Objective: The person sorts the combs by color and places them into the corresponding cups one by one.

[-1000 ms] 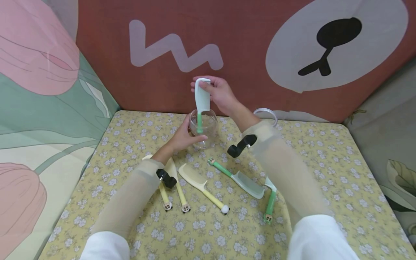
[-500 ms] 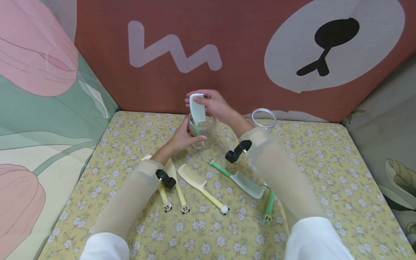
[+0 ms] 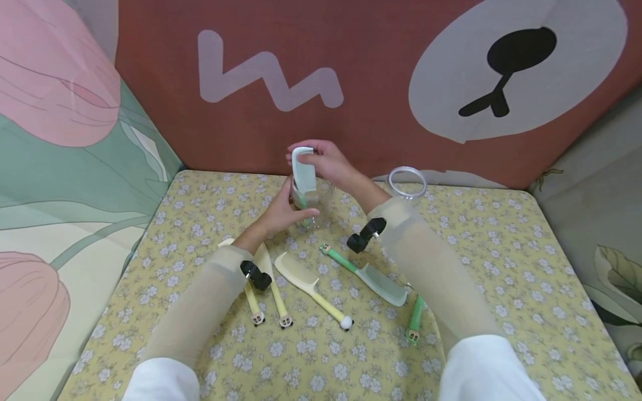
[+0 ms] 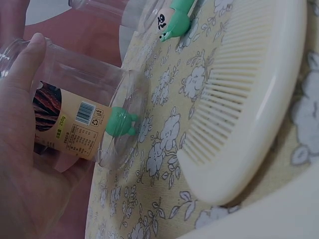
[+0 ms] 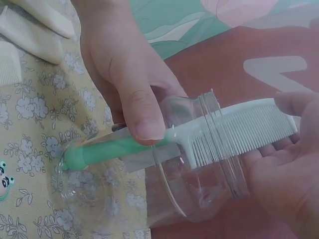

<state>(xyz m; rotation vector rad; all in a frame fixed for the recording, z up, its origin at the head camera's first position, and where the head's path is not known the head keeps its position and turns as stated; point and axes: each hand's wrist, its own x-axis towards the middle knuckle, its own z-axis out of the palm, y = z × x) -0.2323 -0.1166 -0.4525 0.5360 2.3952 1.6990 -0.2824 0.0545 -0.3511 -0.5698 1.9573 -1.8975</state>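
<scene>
My left hand (image 3: pixel 283 213) grips a clear plastic jar (image 5: pixel 199 196) from its left side, thumb across the front. The jar stands upright on the flowered cloth and has a printed label (image 4: pixel 75 127). My right hand (image 3: pixel 332 162) pinches a mint comb (image 3: pixel 303 171) by the top of its toothed head. The comb's green handle points down inside the jar, and its rounded green end (image 4: pixel 119 122) shows at the jar bottom in the left wrist view. Part of the toothed head sticks up above the jar mouth.
Cream combs with yellow handles lie front left, such as one comb (image 3: pixel 311 284) near the middle. One green-handled comb (image 3: pixel 381 285) lies right of centre; another green handle (image 3: pixel 415 320) is partly under my right forearm. A second clear jar (image 3: pixel 424 186) stands back right against the wall.
My right hand has lowered the mint comb, so its handle and part of the head are now deeper in the jar. My left hand has stayed on the jar.
</scene>
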